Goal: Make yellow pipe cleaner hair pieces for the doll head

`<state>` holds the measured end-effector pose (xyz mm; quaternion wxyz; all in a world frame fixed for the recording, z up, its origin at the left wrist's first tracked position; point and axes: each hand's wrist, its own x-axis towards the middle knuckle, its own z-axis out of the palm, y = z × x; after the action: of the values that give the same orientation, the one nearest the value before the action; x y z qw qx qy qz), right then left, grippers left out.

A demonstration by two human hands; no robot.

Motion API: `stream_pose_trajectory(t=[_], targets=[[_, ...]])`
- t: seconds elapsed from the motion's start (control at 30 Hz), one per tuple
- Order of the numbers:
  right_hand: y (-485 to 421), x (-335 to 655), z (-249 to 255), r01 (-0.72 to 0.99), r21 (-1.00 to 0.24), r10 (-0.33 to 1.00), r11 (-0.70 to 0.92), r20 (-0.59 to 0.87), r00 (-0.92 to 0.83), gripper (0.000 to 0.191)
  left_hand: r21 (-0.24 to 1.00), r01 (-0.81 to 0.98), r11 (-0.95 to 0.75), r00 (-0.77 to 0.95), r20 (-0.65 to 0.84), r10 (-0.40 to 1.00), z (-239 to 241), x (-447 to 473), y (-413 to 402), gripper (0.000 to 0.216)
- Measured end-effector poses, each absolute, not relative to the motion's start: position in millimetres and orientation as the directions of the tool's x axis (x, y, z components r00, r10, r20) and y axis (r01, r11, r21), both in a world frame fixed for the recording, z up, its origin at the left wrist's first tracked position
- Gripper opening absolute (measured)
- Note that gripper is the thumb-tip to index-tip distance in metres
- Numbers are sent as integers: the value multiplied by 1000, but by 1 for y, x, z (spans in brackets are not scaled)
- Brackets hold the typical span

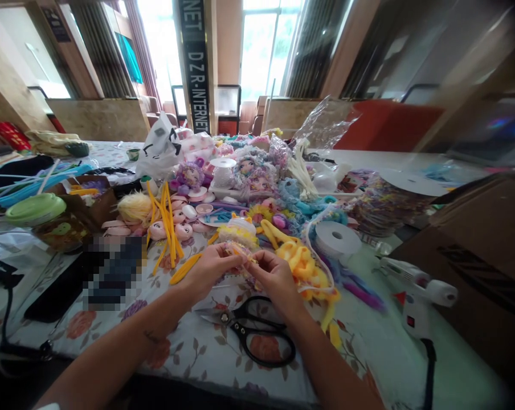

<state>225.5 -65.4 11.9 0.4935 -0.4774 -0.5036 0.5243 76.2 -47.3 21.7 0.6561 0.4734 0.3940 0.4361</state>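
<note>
My left hand [210, 269] and my right hand [277, 276] meet above the front middle of the table. Fingertips of both hands pinch a small strip of pink and yellow fuzzy trim [237, 249], partly covered by the fingers. Just behind it sits a small white and yellow piece [241, 225] with fluffy yellow edging. Black-handled scissors [239, 327] lie below my hands, partly behind my right forearm. Fluffy yellow yarn [302, 263] is heaped beside my right hand. Yellow fuzzy strips [168, 219] lie to the left, over several doll heads [183, 231].
A white glue gun [413, 279] stands at right, near a cardboard box [466, 250]. A white spool [338, 239] lies behind the yarn. At left are a green-lidded jar [36, 209] and a black flat object [63, 287]. Plastic bags [158, 149] and craft materials crowd the back.
</note>
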Motion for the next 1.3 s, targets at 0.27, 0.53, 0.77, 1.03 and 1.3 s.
stream_pose_trajectory(t=[0.27, 0.53, 0.77, 1.03, 1.3], targets=[[-66, 224, 15, -35, -999, 997, -15, -12, -75, 36, 956, -229, 182, 333, -99, 938, 14, 68, -43, 17], [-64, 225, 9, 61, -998, 997, 5, 0, -78, 31, 930, -236, 283, 336, -195, 921, 5, 64, -43, 19], [-65, 224, 10, 138, -990, 997, 37, 27, -74, 26, 948, -198, 249, 327, -175, 928, 0, 54, -39, 19], [-61, 225, 6, 139, -988, 996, 61, 51, -73, 22, 959, -176, 224, 358, -150, 922, -1, 53, -39, 19], [-63, 225, 1, 180, -982, 993, 50, 30, -114, 26, 957, -188, 221, 327, -152, 933, -1, 57, -44, 16]])
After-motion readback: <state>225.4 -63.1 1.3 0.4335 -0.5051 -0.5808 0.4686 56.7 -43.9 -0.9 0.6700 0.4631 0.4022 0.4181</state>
